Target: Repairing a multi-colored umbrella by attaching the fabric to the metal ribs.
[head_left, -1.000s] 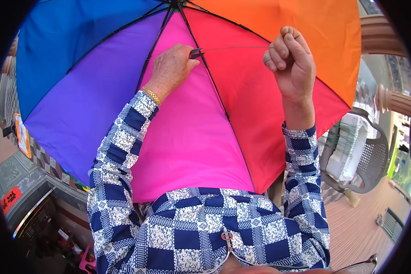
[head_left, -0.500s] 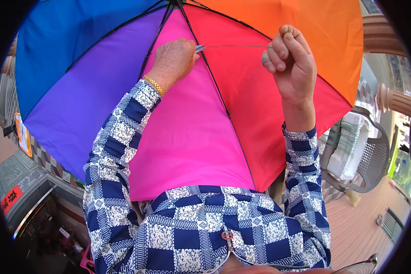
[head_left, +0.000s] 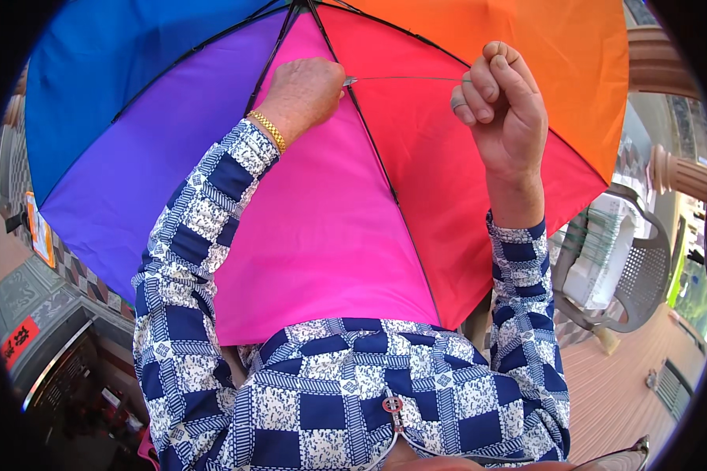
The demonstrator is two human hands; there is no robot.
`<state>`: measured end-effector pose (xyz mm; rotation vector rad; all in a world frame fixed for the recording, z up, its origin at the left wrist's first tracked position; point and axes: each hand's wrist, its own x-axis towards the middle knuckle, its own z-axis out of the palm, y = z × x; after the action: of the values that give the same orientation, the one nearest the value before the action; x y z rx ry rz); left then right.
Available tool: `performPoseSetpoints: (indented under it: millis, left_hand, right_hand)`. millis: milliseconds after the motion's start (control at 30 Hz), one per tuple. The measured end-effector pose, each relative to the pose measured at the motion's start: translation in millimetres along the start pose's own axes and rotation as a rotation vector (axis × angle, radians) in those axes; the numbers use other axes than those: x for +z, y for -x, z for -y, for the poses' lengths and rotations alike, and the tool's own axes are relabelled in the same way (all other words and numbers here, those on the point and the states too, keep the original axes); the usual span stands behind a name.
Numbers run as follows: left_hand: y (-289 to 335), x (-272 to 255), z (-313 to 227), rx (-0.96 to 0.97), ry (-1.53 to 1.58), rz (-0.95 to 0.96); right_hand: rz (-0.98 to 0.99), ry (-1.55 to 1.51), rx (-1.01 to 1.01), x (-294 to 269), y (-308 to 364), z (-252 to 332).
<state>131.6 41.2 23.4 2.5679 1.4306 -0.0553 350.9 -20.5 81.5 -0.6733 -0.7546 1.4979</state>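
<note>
An open multicoloured umbrella (head_left: 314, 228), its dark ribs and inner side facing me, spreads out before me. Over its pink panel, beside a rib, my left hand (head_left: 302, 93) is closed round a small metal tool; only the silvery pointed tip (head_left: 349, 81) shows, and its kind is hidden. A thin greenish thread (head_left: 408, 78) runs taut from that tip across the red panel to my right hand (head_left: 507, 110). The right fingers are curled and pinched on the thread, with thumb and forefinger together. A ring sits on one right finger.
At the right stands a grey plastic chair (head_left: 644, 267) with a white bundle (head_left: 601, 251) on it. Reddish-brown columns (head_left: 660, 61) rise beyond. A stone ledge (head_left: 35, 302) with a red paper (head_left: 20, 343) is at the left.
My left hand has shifted slightly up and to the right, with its forearm swung a little outward. Less of the tool's tip shows. The right hand has barely moved.
</note>
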Motion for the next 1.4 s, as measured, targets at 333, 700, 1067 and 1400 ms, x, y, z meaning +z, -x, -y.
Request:
performPoseSetpoints:
  millis: [333, 700, 1067, 1400]
  left_hand:
    - [-3, -9, -3, -0.013, 0.002, 0.049]
    - [-10, -17, -4, 0.033, -0.068, 0.107]
    - [-13, -18, 0, 0.11, -0.124, 0.112]
    - [-21, -16, 7, 0.052, -0.013, 0.2]
  right_hand:
    - [-0.003, -0.019, 0.001, -2, 1, -2]
    - [0.039, 0.075, -0.002, 18, -2, -4]
    - [0.025, 0.064, 0.027, 36, -17, 1]
    - [0.022, -0.014, 0.107, 33, -60, 7]
